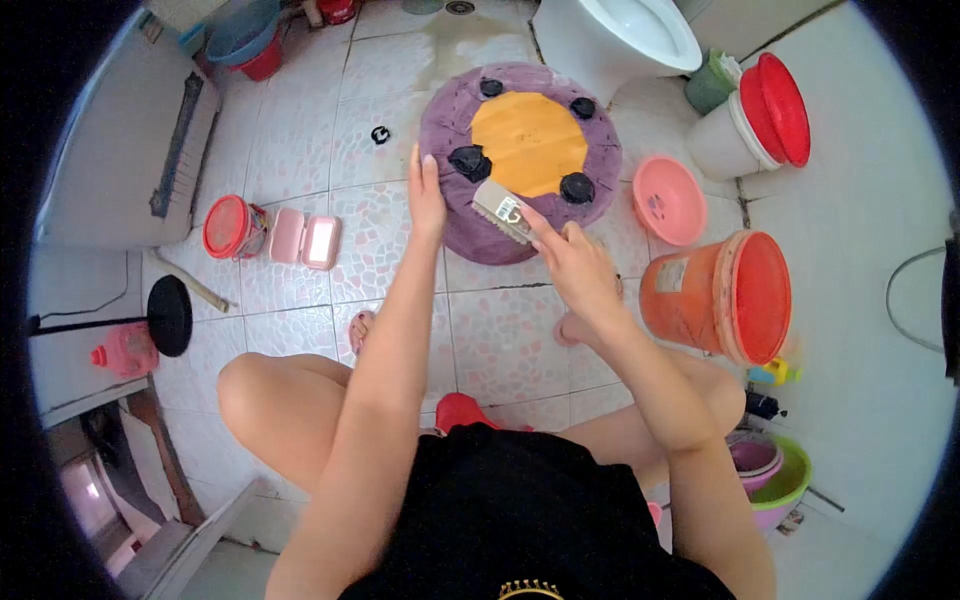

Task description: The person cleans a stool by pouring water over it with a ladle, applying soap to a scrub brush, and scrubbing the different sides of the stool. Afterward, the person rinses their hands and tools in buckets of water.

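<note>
Fingers of the right hand (582, 270) are closed around a brush (505, 212). The brush is at seven o'clock on a round purple seat (530, 140), which is at twelve o'clock from the person. The left hand (428, 200) has its fingers stretched out against the seat's edge, near nine o'clock. From the seat, a pink bowl (670, 200) is at three o'clock and an orange bucket (700, 295) at four.

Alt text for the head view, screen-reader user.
A person's right hand holds a brush against a round purple padded piece with an orange centre and four black knobs; their left hand touches its edge. A pink basin and orange bucket sit nearby on tiled floor.
</note>
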`<act>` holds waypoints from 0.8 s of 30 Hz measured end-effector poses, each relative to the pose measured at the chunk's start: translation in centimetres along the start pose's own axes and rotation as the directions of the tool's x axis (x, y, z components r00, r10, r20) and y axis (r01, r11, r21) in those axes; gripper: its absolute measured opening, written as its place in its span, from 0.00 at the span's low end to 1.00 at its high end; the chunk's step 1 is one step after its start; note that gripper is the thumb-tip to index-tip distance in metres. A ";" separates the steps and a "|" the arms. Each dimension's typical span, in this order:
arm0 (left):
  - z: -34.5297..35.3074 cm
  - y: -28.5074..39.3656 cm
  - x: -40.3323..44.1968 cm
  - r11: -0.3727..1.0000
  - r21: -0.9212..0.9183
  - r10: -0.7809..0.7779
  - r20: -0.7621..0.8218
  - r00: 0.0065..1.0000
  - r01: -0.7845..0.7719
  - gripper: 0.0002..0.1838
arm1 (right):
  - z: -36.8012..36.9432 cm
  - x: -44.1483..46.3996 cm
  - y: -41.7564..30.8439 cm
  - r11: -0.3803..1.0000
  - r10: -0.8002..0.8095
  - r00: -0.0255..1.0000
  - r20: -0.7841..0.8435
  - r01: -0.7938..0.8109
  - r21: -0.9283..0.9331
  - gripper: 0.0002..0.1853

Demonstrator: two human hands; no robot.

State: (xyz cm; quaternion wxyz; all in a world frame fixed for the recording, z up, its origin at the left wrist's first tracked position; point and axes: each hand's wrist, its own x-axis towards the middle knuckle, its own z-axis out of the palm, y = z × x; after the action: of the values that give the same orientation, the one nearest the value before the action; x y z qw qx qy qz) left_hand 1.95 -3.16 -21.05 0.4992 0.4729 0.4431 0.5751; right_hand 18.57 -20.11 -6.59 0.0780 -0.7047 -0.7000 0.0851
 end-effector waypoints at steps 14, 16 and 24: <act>0.8 -0.1 -1.6 0.869 -0.466 -0.207 -0.034 0.978 0.167 0.29 | 5.3 7.2 -4.5 0.979 -0.202 0.949 -0.243 0.188 -0.078 0.26; 0.8 -4.7 -0.8 0.749 -0.621 -0.281 0.019 0.960 0.231 0.29 | 5.6 10.5 -6.8 0.992 -0.115 0.975 -0.191 0.102 -0.077 0.24; 1.6 0.5 -1.4 0.827 -0.530 -0.251 -0.050 0.967 0.187 0.34 | 5.3 9.4 -7.0 0.996 -0.045 0.988 -0.148 0.034 -0.077 0.25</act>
State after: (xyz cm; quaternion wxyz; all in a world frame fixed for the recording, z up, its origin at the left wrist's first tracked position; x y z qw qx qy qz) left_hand 3.51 -4.51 -20.44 0.6442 0.2311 0.3506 0.6393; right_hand 10.62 -10.73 -10.20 0.1057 -0.6976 -0.7086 0.0042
